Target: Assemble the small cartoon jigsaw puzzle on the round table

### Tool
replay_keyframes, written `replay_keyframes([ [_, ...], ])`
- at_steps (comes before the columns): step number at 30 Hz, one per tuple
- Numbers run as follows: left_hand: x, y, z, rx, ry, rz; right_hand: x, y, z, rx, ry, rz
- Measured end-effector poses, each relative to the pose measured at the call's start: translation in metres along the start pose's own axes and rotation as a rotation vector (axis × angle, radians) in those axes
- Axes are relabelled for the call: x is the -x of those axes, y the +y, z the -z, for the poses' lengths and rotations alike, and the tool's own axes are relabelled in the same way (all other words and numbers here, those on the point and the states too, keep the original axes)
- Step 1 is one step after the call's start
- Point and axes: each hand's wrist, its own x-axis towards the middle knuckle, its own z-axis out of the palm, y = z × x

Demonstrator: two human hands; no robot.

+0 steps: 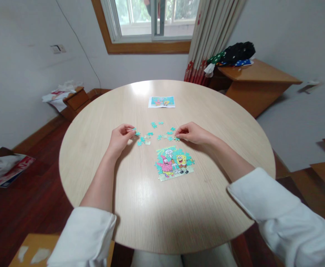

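A partly joined jigsaw puzzle (168, 172) with cartoon figures, one pink and one yellow, lies on the round table before me. Its upper and side edges are uneven. My left hand (121, 138) is left of the loose pieces, thumb and fingers pinched on a turquoise puzzle piece (137, 133). On the other side, my right hand (192, 132) has its fingertips closed on another puzzle piece (177, 139) at the tabletop. Between the hands lie several loose turquoise and pale pieces (142, 141). Farther back is a printed reference picture (162, 102) with similar figures.
The round wooden table (206, 207) has its rim close to my lap. Behind it are a window (153, 18) and a curtain (206, 33). A wooden cabinet (259, 74) with cloths on top stands at the right. Papers and a plastic bag (1, 167) lie on the floor at left.
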Motion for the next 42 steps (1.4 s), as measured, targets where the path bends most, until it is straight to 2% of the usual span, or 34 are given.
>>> replay_keyframes([
  [5, 0.003, 0.004, -0.003, 0.011, 0.008, -0.021, -0.002, -0.001, -0.002, 0.062, -0.018, 0.027],
  [8, 0.006, 0.006, -0.006, 0.023, -0.033, -0.017, -0.003, 0.000, -0.004, 0.065, 0.003, 0.028],
  [15, 0.015, 0.012, -0.017, 0.060, -0.206, 0.109, 0.000, -0.003, -0.005, 0.133, 0.020, 0.035],
  [23, 0.020, 0.020, -0.021, 0.025, -0.301, 0.222, 0.002, -0.004, -0.006, 0.230, 0.058, 0.066],
  [30, 0.022, 0.024, -0.025, -0.030, -0.348, 0.199, 0.006, -0.015, -0.024, 0.245, 0.179, 0.191],
  [34, 0.022, 0.024, -0.025, -0.028, -0.381, 0.153, 0.008, -0.020, -0.032, 0.251, 0.171, 0.246],
  [37, 0.022, 0.025, -0.024, -0.058, -0.396, 0.153, 0.008, -0.019, -0.029, 0.308, 0.157, 0.234],
  [42, 0.024, 0.028, -0.020, -0.084, -0.435, 0.201, 0.007, -0.012, -0.012, 0.419, 0.161, 0.143],
])
